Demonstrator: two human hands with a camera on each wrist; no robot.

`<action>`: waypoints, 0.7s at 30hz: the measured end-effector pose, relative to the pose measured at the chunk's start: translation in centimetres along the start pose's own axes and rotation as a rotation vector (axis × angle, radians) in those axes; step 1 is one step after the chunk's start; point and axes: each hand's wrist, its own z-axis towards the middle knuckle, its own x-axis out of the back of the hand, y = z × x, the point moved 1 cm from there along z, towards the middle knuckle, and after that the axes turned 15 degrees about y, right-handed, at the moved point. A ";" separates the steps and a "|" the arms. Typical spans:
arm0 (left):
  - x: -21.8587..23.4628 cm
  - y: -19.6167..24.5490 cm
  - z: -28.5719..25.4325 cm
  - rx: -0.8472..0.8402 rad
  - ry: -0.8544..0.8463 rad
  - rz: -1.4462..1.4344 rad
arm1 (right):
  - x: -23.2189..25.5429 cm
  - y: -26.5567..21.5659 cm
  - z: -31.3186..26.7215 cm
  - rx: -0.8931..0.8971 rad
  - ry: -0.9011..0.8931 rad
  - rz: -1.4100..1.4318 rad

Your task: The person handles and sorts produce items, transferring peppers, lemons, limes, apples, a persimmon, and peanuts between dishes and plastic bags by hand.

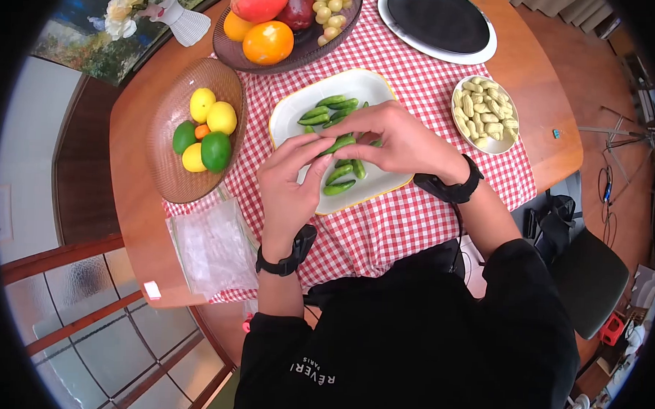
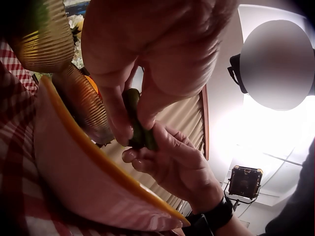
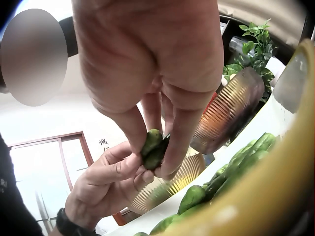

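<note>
Both hands meet above a white dish with a yellow rim [image 1: 386, 190] that holds several small green cucumbers [image 1: 339, 187]. Between the fingertips, the left hand [image 1: 291, 185] and the right hand [image 1: 398, 140] pinch green cucumbers [image 1: 338, 145]. The right wrist view shows two cucumbers [image 3: 154, 147] side by side, with the right hand [image 3: 152, 64] above and the left hand [image 3: 110, 179] below. In the left wrist view the left hand [image 2: 157, 49] pinches a dark green cucumber [image 2: 134, 110], and the right hand [image 2: 182, 162] touches its lower end.
A basket [image 1: 164, 137] of lemons and limes stands at the left, a fruit bowl [image 1: 304, 58] behind. Peanuts fill a bowl [image 1: 497, 145] at the right; a black plate [image 1: 438, 21] is at the back. Plastic bags [image 1: 210, 247] lie at the front left.
</note>
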 end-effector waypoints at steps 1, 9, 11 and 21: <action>-0.2 0.3 -0.1 0.042 0.024 -0.063 | 0.1 -0.2 0.1 0.007 0.017 -0.015; -0.5 0.3 -0.3 0.208 -0.017 -0.354 | 0.7 0.5 0.3 -0.108 0.036 0.156; -0.4 0.2 -0.3 0.207 -0.043 -0.327 | 0.8 0.5 0.2 -0.194 -0.017 0.197; -0.3 1.0 -0.1 0.071 -0.024 -0.179 | 1.5 0.2 0.7 -0.332 0.046 0.284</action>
